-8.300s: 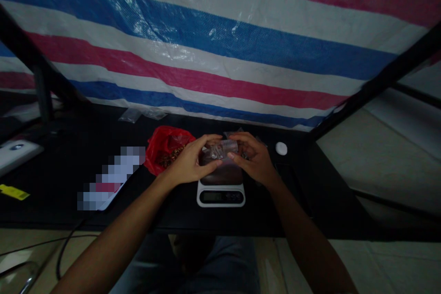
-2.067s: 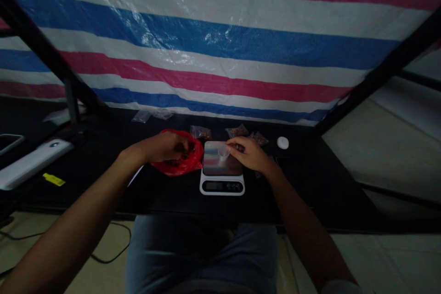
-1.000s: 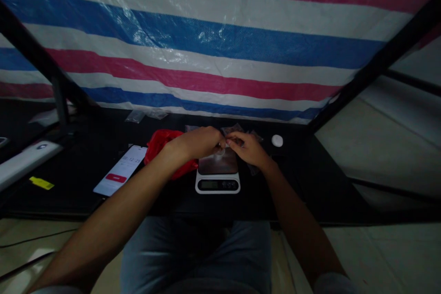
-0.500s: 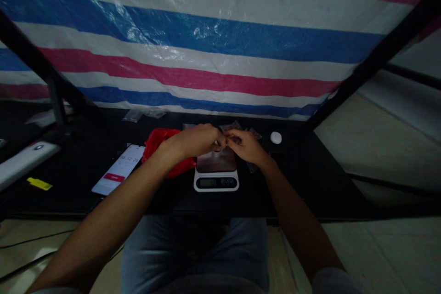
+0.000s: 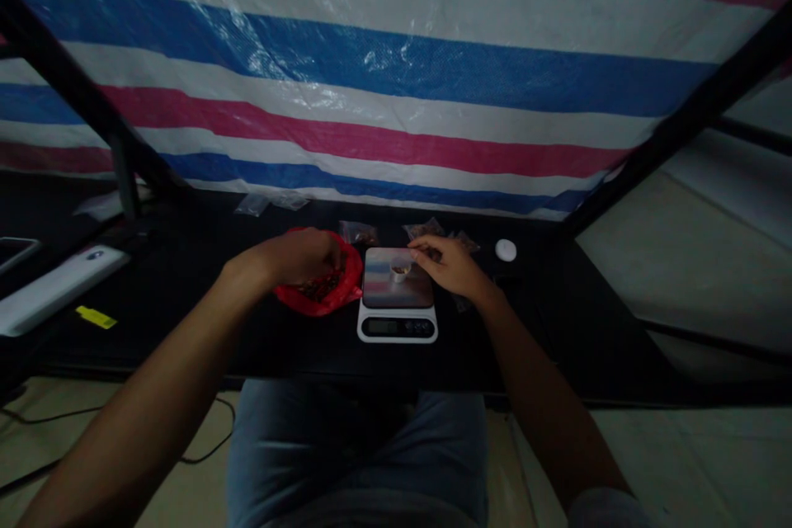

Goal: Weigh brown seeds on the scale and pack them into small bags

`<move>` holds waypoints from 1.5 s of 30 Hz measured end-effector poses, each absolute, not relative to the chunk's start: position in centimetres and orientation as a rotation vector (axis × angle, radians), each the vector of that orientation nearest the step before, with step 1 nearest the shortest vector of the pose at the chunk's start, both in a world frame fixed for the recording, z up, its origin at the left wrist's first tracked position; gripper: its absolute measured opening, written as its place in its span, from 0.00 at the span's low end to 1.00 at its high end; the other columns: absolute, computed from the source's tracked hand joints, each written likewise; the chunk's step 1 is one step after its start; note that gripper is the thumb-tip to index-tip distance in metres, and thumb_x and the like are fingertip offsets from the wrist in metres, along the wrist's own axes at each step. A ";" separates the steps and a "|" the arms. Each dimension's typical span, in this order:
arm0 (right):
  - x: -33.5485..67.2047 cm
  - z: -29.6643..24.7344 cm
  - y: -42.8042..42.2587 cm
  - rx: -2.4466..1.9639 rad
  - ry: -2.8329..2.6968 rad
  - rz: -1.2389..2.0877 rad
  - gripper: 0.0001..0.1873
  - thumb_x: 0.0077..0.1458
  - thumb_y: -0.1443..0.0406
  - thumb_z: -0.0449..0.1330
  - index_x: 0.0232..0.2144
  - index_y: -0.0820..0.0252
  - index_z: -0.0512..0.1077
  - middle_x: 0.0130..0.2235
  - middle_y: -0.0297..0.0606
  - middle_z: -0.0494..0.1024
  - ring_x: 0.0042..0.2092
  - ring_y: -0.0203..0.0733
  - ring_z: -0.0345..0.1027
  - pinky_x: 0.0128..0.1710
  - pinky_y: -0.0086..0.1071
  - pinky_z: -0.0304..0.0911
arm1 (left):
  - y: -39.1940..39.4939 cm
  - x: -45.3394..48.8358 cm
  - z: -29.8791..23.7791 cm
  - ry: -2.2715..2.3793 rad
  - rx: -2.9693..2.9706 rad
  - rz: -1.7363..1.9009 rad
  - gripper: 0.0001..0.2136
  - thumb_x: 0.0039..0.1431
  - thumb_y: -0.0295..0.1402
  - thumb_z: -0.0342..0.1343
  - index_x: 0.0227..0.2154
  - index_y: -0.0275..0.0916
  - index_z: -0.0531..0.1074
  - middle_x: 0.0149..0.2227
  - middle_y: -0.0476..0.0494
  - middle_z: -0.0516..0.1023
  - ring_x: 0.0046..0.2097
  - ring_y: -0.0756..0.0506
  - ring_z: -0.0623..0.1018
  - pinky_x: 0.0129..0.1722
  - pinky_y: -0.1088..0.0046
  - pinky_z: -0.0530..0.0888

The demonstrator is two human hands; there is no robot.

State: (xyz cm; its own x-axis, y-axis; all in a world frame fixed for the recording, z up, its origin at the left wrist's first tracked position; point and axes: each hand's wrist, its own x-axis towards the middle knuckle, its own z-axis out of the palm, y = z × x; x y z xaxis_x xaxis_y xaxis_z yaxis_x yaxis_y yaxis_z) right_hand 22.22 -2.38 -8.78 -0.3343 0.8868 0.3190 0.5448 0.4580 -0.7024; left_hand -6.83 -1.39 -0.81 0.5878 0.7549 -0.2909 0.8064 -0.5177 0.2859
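Left hand, off clear cup, is back in red plastic bag, finger grip hidden. Cup on digital scale now shows small pieces, apparently part-filled; right hand's fingers at rim, clamped or apart unclear.

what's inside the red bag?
Small brownish bits show inside the red bag, toward its near side. The left hand covers part of it; whatever lies beneath can't be seen.

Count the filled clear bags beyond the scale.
3 visible: left bag by the red bag; middle bag and right bag beyond the right hand, which may hide more.
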 end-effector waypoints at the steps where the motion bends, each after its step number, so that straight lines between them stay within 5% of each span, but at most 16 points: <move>1: 22.2 -8.8 -2.4 -1.186 -2.031 0.635 0.10 0.62 0.66 0.59 0.42 0.61 0.80 0.39 0.40 0.83 0.37 0.40 0.74 0.39 0.33 0.65 | -1.3 -7.3 -1.7 1.277 2.404 -0.297 0.15 0.57 0.19 0.50 0.33 0.36 0.82 0.30 0.44 0.84 0.28 0.48 0.78 0.29 0.75 0.67; 8: 22.0 -9.2 -2.3 -1.197 -2.058 0.630 0.10 0.63 0.65 0.58 0.41 0.60 0.80 0.39 0.41 0.84 0.36 0.40 0.73 0.37 0.33 0.64 | -1.1 -7.9 -6.1 1.222 2.542 -0.183 0.12 0.56 0.22 0.55 0.38 0.37 0.80 0.44 0.38 0.83 0.43 0.43 0.81 0.41 0.73 0.72; 26: 22.0 -9.0 -2.4 -1.208 -2.079 0.636 0.10 0.63 0.66 0.58 0.41 0.60 0.80 0.39 0.40 0.84 0.34 0.39 0.73 0.34 0.32 0.62 | -2.0 -7.4 -5.9 1.383 2.550 -0.248 0.11 0.57 0.25 0.54 0.42 0.35 0.77 0.43 0.33 0.83 0.44 0.37 0.83 0.36 0.68 0.74; 45: 21.9 -8.5 -2.7 -1.226 -2.072 0.657 0.10 0.63 0.66 0.58 0.41 0.59 0.80 0.40 0.40 0.84 0.37 0.41 0.74 0.38 0.34 0.65 | -1.7 -8.6 -4.4 1.371 2.432 -0.166 0.12 0.53 0.25 0.56 0.40 0.37 0.78 0.40 0.41 0.83 0.35 0.45 0.80 0.32 0.74 0.70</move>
State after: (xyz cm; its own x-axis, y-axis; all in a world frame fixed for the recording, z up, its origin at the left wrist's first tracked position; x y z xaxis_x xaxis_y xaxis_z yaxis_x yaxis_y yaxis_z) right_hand 21.85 -2.69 -8.52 -0.3647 0.8919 0.2673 0.5750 0.4416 -0.6888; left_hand -8.59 -1.73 -4.40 0.5265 0.8076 -0.2658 0.8476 -0.4744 0.2375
